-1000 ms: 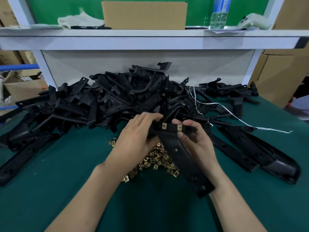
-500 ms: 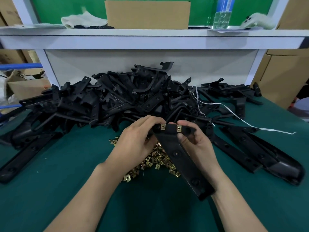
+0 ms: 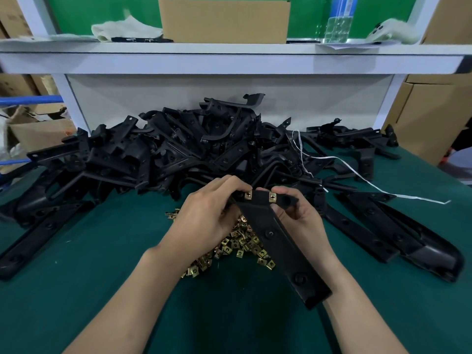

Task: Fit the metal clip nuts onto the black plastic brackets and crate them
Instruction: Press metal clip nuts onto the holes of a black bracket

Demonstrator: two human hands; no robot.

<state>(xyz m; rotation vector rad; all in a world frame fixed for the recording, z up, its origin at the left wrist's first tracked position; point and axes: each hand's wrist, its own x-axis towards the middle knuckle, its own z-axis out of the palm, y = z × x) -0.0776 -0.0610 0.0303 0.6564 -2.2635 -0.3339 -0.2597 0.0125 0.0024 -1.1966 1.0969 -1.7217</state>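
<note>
Head view: two brass clip nuts sit on the long black plastic bracket (image 3: 278, 241).

Left hand (image 3: 204, 226) fingers clamp its top edge at the left nut (image 3: 248, 194); right hand (image 3: 298, 215) pinches beside the right nut (image 3: 272, 198). Since a second ago both nuts stayed seated, so crating seems next. Loose nuts (image 3: 237, 246) lie under the fingers; the bracket heap (image 3: 178, 154) beyond.
</note>
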